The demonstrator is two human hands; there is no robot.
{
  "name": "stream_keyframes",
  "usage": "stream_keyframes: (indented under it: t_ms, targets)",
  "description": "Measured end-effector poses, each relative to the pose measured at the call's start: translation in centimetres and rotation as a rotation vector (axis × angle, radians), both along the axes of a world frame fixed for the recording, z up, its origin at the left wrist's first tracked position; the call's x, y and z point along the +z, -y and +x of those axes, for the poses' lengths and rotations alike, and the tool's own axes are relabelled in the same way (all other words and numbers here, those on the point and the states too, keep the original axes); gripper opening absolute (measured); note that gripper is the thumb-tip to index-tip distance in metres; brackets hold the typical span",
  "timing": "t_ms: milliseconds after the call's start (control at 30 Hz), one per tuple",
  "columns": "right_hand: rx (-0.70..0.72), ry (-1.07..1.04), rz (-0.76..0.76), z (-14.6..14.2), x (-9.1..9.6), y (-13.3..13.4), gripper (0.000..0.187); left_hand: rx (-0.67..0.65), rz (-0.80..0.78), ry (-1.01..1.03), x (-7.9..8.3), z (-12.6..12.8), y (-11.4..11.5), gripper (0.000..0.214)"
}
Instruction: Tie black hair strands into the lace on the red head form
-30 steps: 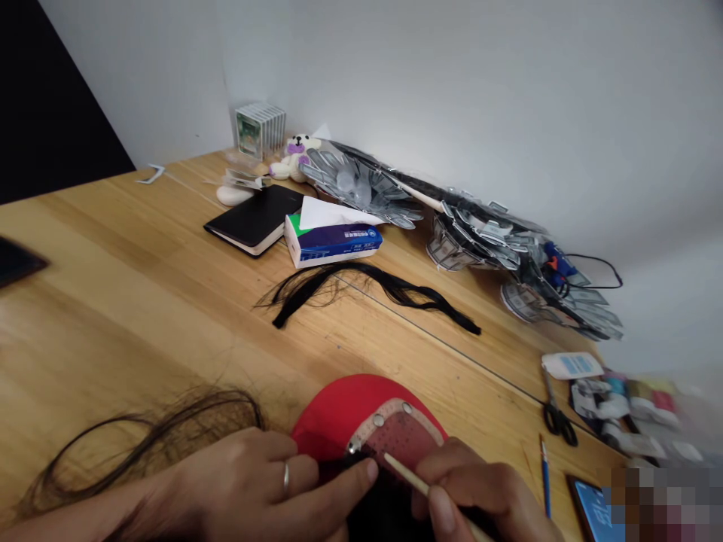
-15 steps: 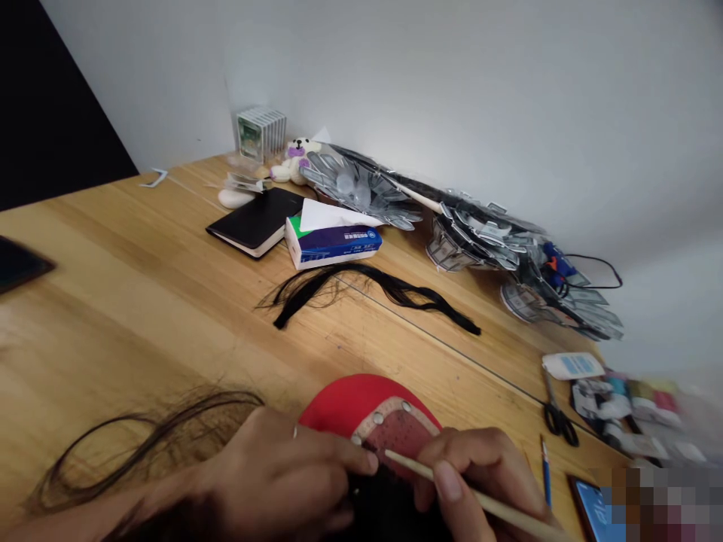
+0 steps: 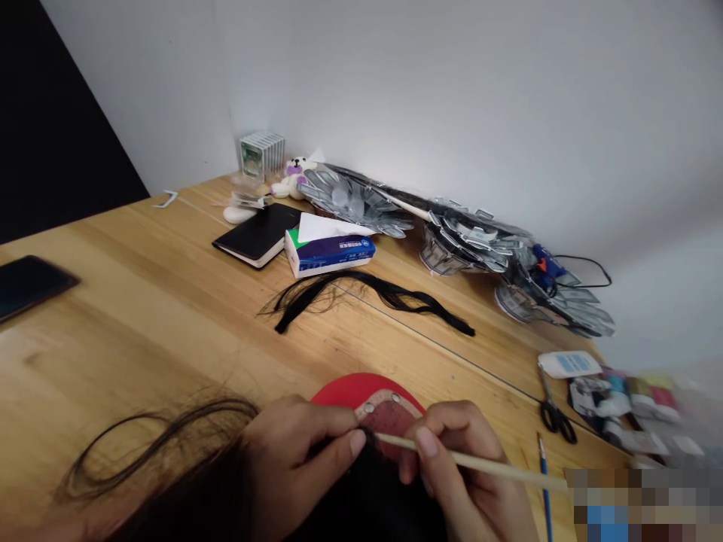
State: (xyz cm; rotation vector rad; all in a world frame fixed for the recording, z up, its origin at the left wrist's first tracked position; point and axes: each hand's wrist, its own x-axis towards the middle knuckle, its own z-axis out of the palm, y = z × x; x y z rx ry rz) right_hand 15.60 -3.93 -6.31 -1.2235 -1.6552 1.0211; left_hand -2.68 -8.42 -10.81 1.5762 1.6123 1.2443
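A red rounded form [image 3: 355, 385] near the bottom middle bears a pinned mesh piece [image 3: 389, 416] with a pale edge and round pin heads. Black hair [image 3: 373, 497] covers its near side. My left hand [image 3: 297, 459] is closed at the left of the mesh, thumb and forefinger pinching black hair. Between the thumb and fingers of my right hand [image 3: 466, 459] is a slim, pale wooden-handled tool [image 3: 497, 467]. Its tip meets the hair beside my left thumb; the very end is too small to make out. Loose dark strands [image 3: 113, 444] loop out to the left.
Beyond the form lies a hank of black hair [image 3: 367, 278]. Behind it are a tissue box [image 3: 330, 252], a black notebook [image 3: 257, 237] and grey cut-out models [image 3: 463, 245]. Scissors [image 3: 556, 421] and a blue brush [image 3: 544, 482] lie right; a phone [image 3: 37, 284] lies left.
My left thumb has come up against the forefinger at the hair. My right hand has shifted slightly up, and the tool's tip has moved left to the hair. The view has shifted a little.
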Motion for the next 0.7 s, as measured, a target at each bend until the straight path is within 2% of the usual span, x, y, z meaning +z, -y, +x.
stream_keyframes:
  t_ms: [133, 333, 400, 700]
  targets:
    - [0.048, -0.04, 0.011, 0.3, -0.3, -0.4, 0.027, -0.005, 0.016, -0.172, 0.6, 0.3, -0.6, 0.024]
    - [0.181, -0.046, -0.038, 0.7, 0.1, -1.0, 0.024, -0.117, -0.12, -0.474, 2.6, 0.5, -1.4, 0.035]
    - [0.201, -0.064, -0.039, 0.7, 0.4, -1.0, 0.024, -0.129, -0.122, -0.542, 3.0, 0.5, -1.5, 0.037]
    - [0.183, -0.104, -0.073, 0.3, 0.5, -1.1, 0.025, -0.246, -0.153, -0.615, 3.9, -0.4, -1.9, 0.038]
